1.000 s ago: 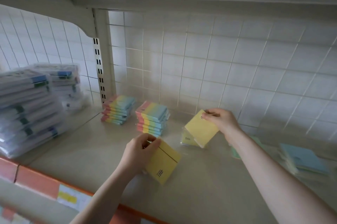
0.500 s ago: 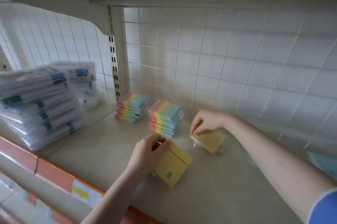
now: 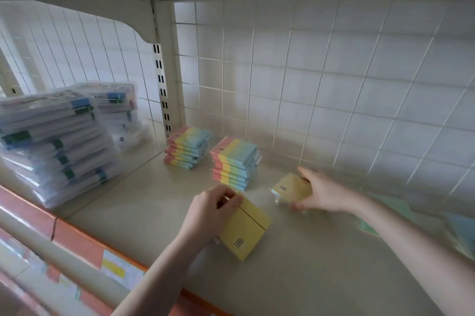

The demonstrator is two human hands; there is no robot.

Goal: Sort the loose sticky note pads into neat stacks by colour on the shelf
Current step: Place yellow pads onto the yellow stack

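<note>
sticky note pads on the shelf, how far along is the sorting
Done, it seems: two neat multicolour stacks by the back grid. In hand: the left hand holds a yellow pad at its top edge, while the right hand grips the small yellow stack, apparently squaring it. Left: that yellow pad still has to join its stack, and blurred green and blue pads lie loose at right.

This looks like a stationery shop. The metal shelf (image 3: 159, 202) has an orange front rail (image 3: 77, 241) carrying a price label (image 3: 120, 268), a slotted upright (image 3: 162, 89) and a wire grid back (image 3: 321, 79). Wrapped rainbow sticky note packs (image 3: 235, 161) and bagged stationery packs (image 3: 54, 143) lie stacked like goods for sale.
</note>
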